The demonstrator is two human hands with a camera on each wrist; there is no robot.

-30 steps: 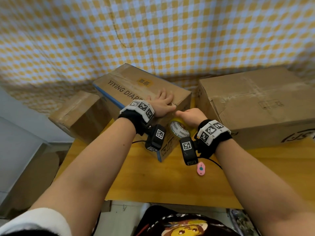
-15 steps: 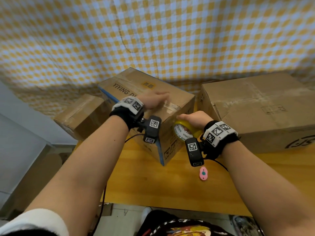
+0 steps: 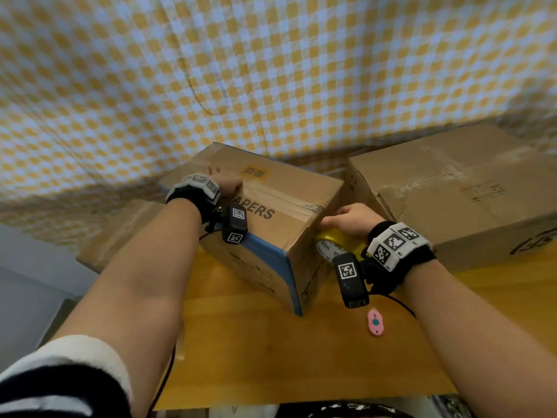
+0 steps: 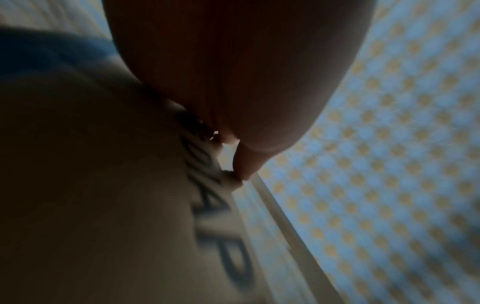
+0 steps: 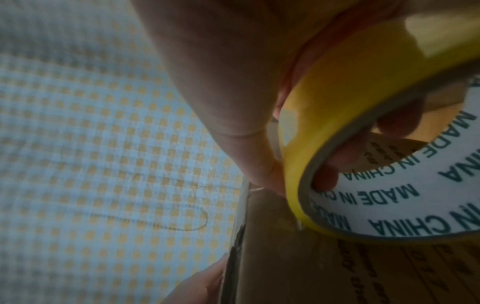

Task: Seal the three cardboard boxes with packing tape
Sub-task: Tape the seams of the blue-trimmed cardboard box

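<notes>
The middle cardboard box (image 3: 289, 227), printed "DIAPERS" with a blue edge stripe, stands at an angle on the wooden table (image 3: 271, 357). A strip of clear tape (image 3: 301, 202) runs along its top seam toward the right edge. My left hand (image 3: 227, 184) rests pressed on the far left of the box top, a fingertip (image 4: 244, 168) touching the cardboard (image 4: 91, 185). My right hand (image 3: 351, 220) grips the yellow tape roll (image 3: 334, 244) against the box's right side, with fingers inside the roll's core (image 5: 363, 113). A large box (image 3: 452, 200) sits to the right, a small box (image 3: 120, 233) to the left.
A small pink cutter (image 3: 375, 322) lies on the table just below my right wrist. A yellow-and-white checkered cloth (image 3: 271, 70) hangs behind the boxes. The large right box stands close beside the roll. The table's front edge is near my body.
My left hand has slid along the box top toward its far left end. The right hand has stayed at the box's right side with the roll. My view has shifted.
</notes>
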